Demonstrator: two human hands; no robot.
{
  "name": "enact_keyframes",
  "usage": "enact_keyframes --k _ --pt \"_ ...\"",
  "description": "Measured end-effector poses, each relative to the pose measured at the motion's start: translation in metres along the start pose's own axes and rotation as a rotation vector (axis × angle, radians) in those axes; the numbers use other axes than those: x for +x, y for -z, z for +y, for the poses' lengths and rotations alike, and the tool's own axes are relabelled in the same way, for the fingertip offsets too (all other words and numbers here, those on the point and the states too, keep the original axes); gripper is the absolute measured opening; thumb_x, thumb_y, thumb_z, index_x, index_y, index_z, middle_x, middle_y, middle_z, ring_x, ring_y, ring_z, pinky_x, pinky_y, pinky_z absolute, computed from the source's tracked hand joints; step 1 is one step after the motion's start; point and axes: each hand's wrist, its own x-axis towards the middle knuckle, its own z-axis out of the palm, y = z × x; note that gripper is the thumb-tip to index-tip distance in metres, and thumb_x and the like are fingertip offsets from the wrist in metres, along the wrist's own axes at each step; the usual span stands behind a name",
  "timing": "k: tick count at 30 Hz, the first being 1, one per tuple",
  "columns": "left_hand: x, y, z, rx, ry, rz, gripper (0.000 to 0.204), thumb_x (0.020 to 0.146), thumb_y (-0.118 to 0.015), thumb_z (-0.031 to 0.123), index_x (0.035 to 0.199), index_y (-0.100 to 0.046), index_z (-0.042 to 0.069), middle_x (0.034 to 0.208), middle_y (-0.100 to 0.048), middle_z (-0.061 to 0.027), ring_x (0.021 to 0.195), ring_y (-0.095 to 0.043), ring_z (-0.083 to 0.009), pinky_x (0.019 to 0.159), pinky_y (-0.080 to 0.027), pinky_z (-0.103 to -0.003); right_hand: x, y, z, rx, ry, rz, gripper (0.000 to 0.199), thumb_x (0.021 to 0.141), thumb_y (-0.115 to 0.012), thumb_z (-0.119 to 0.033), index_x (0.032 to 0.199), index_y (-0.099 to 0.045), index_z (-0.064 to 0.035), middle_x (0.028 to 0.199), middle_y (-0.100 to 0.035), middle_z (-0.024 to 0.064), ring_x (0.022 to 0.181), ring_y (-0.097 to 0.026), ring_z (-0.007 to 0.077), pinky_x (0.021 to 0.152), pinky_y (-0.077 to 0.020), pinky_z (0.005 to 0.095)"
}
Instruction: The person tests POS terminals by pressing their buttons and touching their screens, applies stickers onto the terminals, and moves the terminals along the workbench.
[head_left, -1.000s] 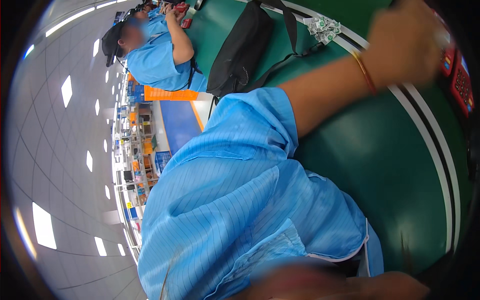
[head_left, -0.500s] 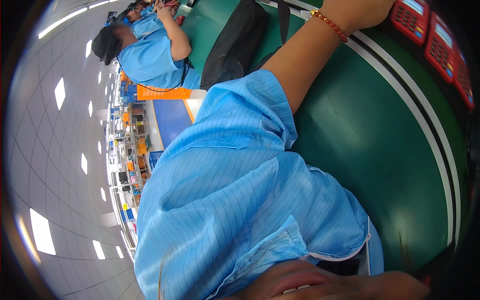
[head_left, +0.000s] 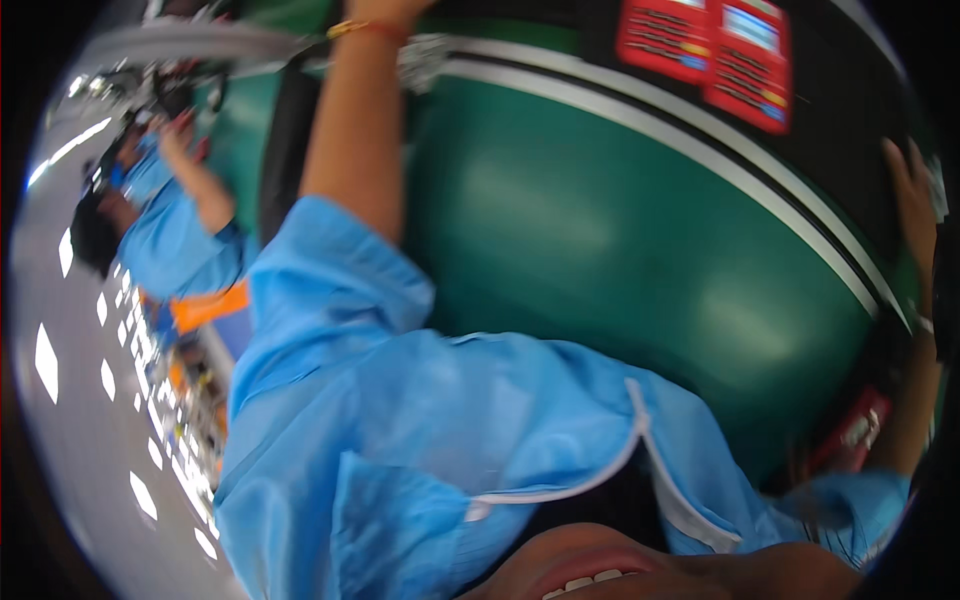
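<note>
My left arm reaches up across the green work surface [head_left: 620, 240]. A red bracelet is on its wrist. The picture's upper edge cuts off my left hand [head_left: 392, 8], so its fingers and anything in them are hidden. Beside that wrist lies some crumpled clear plastic [head_left: 422, 65]. At the far right my right hand [head_left: 910, 190] rests on a black surface [head_left: 840, 120], fingers stretched out, with a pale, blurred thing [head_left: 938, 190] by its fingertips. Between my hands sit two red keypad devices with small screens, a left one [head_left: 665, 35] and a right one [head_left: 748, 65].
White-edged rails [head_left: 700, 125] run between the green surface and the black one. A red object [head_left: 852, 430] lies near my right forearm. On the left are a black bag [head_left: 290, 140] and a co-worker in a blue shirt [head_left: 180, 240]; another person sits beyond.
The view has swung, so my left arm and the red devices now appear further left. My right arm and hand have come into view. Parts of the picture are smeared by motion.
</note>
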Motion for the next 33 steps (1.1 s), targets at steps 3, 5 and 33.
enact_keyframes --k 3,5,33 --pt "0.011 -0.017 -0.06 0.272 -0.366 0.236 0.039 0.096 -0.05 0.035 0.097 -0.071 0.002 0.106 -0.07 -0.0233 0.102 -0.065 -0.0422 0.088 -0.052 -0.048 0.001 0.032 -0.049 0.109 -0.085 -0.066 0.062 0.106 -0.043 -0.046 0.153 -0.042 -0.0052 0.156 -0.042 0.0191 0.15 -0.032 0.0345 0.123 -0.0247 0.0411" --pt "0.015 -0.037 -0.029 0.048 0.059 0.108 0.061 0.097 -0.045 0.056 0.102 -0.072 0.002 0.106 -0.069 -0.0274 0.104 -0.063 -0.0452 0.091 -0.051 -0.048 -0.01 0.046 -0.062 -0.434 -0.282 -0.046 0.074 0.1 -0.048 -0.062 0.149 -0.048 -0.0069 0.154 -0.045 0.0182 0.146 -0.038 0.036 0.119 -0.0326 0.0388" --pt "0.046 -0.019 0.012 -0.328 -0.058 -0.348 0.067 0.084 -0.069 0.06 0.115 -0.07 0.001 0.1 -0.075 -0.0157 0.088 -0.073 -0.0229 0.083 -0.055 -0.037 -0.008 -0.014 0.003 0.276 -0.374 0.162 0.095 0.09 -0.051 -0.074 0.154 -0.039 -0.0045 0.159 -0.032 0.0286 0.149 -0.031 0.0413 0.122 -0.0216 0.0476"
